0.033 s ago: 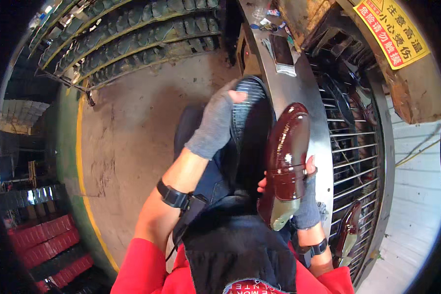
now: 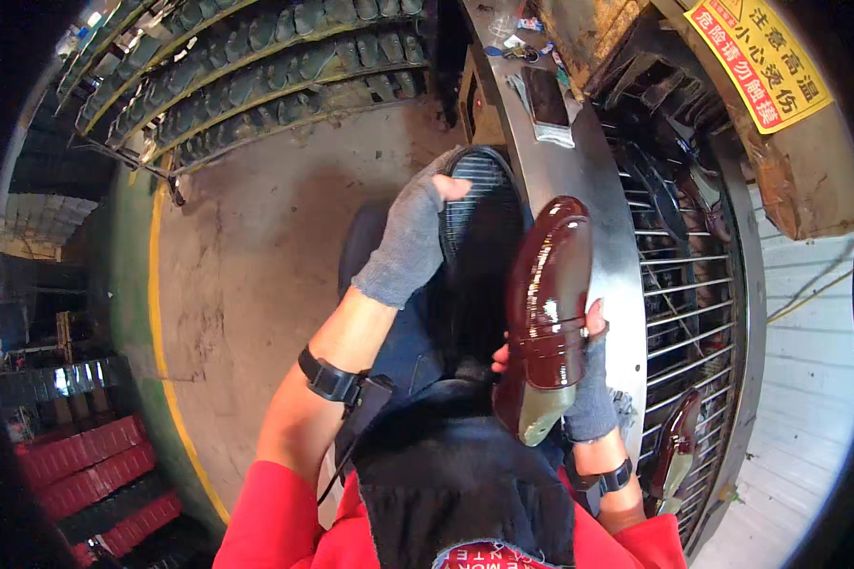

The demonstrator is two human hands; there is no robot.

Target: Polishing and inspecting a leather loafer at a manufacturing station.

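My left hand [image 2: 416, 220], in a grey fingerless glove, is closed on a black shoe sole [image 2: 486, 204] with a ribbed toe, its thumb resting on the ribs. The sole's lower part fades into the dark apron. To its right, my right hand [image 2: 590, 384], gloved the same way, grips a glossy dark red shoe upper [image 2: 555, 275] by its heel half. A greenish last [image 2: 544, 414] shows at the heel opening. The shoe's toe points away from me, and most of the right fingers are hidden beneath it.
On my right runs a metal ledge [image 2: 593, 194] with a phone [image 2: 546, 97] on it. Beyond are metal bars [image 2: 683, 296], where another dark red shoe [image 2: 676, 446] lies. A yellow warning sign [image 2: 761, 62] hangs above. Racks of shoe lasts [image 2: 285, 71] stand far left.
The dark red shoe has shifted slightly left in my right hand's grip. My left hand and the sole have also moved a little left, and the sole's ribs show more plainly.
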